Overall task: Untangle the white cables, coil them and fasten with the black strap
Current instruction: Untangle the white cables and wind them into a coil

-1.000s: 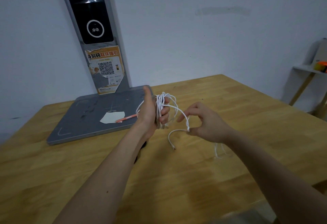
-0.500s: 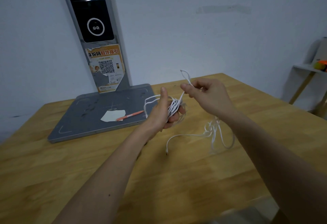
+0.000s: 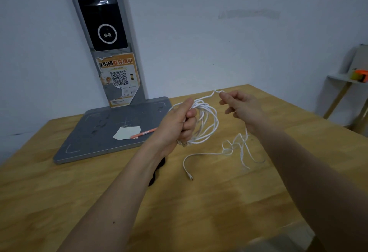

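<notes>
Black strap (image 3: 157,172) is lying on the wooden table (image 3: 59,202), mostly hidden under the left forearm. Left hand (image 3: 177,124) is gripping the coiled white cables (image 3: 207,124) above the tabletop; right hand (image 3: 241,108) is pinching a strand, loose tangle trailing below. Beyond, a pen (image 3: 143,133) is resting on the grey base plate (image 3: 95,132).

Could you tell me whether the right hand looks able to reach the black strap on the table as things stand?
Probably not yet: the right hand is pinching a cable strand, and the black strap lies partly under the left forearm, across from it.
</notes>
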